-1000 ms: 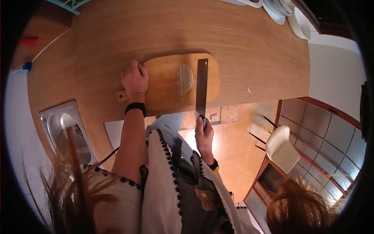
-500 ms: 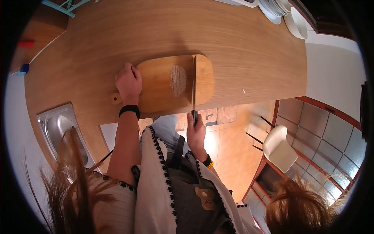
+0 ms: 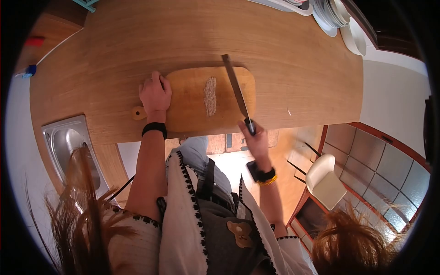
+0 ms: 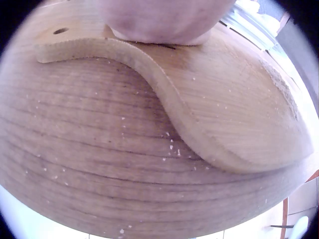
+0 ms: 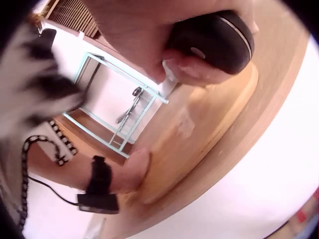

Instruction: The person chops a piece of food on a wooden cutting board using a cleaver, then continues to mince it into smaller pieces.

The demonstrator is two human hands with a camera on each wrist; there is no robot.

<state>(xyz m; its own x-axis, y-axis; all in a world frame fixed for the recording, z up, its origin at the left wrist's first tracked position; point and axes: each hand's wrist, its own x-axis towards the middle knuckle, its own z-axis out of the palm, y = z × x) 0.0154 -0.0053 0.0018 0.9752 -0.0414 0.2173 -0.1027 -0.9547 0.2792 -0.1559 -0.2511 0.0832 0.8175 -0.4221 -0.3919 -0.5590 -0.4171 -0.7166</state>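
The left hand (image 3: 155, 95) holds down the left end of a wooden cutting board (image 3: 183, 110), by its holed handle (image 3: 139, 113). In the left wrist view the heel of this hand (image 4: 159, 22) rests on the board; its fingers are hidden. The right hand (image 3: 255, 142) grips the black handle (image 5: 212, 42) of a cleaver (image 3: 237, 89). Its blade slants over the right part of the board, edge-on, tip past the far edge. To its left lies a narrow strip of greyish-pink minced meat (image 3: 210, 96), apart from the blade in the head view.
A steel sink (image 3: 73, 156) is at the left. Stacked plates (image 3: 327, 16) and a white bowl (image 3: 353, 39) stand at the far right. A small white scrap (image 3: 289, 112) lies right of the board. A pale chair (image 3: 325, 181) stands beyond the counter's front edge.
The minced meat has gone from a wide, ridged oval to a narrow strip. The right hand has moved rightward with the cleaver, whose blade now slants up-left. The left hand stays on the board.
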